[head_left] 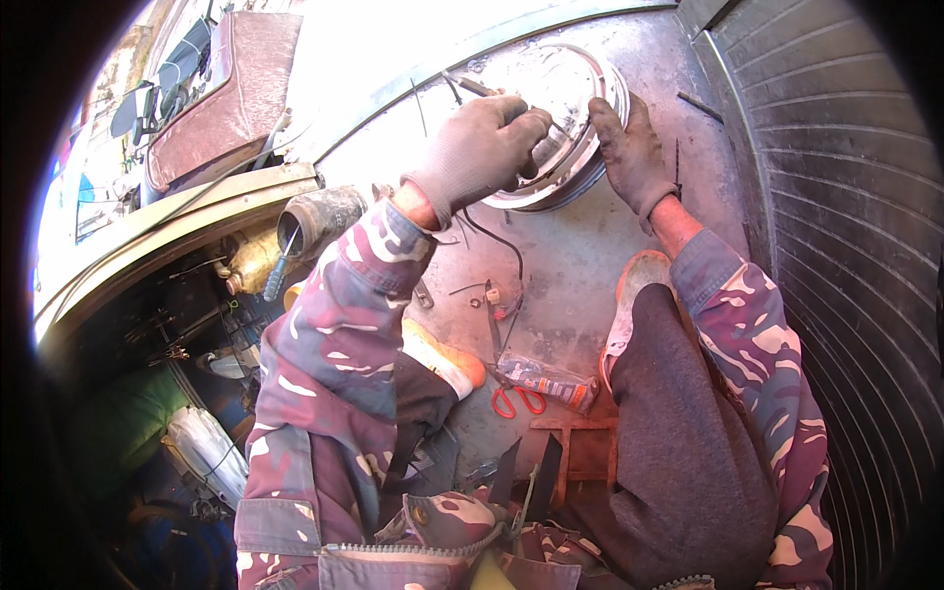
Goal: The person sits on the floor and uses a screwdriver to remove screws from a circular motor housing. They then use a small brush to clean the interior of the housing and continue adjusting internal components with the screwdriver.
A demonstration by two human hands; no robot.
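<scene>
A round, pale metal piece with raised rims, like a wheel rim, lies on the grey metal surface; glare washes out part of its face. My left hand, in a grey glove, is closed over its near-left side around a thin tool. The tool's brownish end sticks out behind the knuckles; its exact kind is unclear. My right hand, in a dirty glove, grips the right edge of the round piece, thumb and fingers bent over the rim.
Below lie a black cable, orange-handled scissors and a clear plastic packet. At left stand a metal can with a blue-handled screwdriver and a brown padded seat. A ribbed metal shutter bounds the right side.
</scene>
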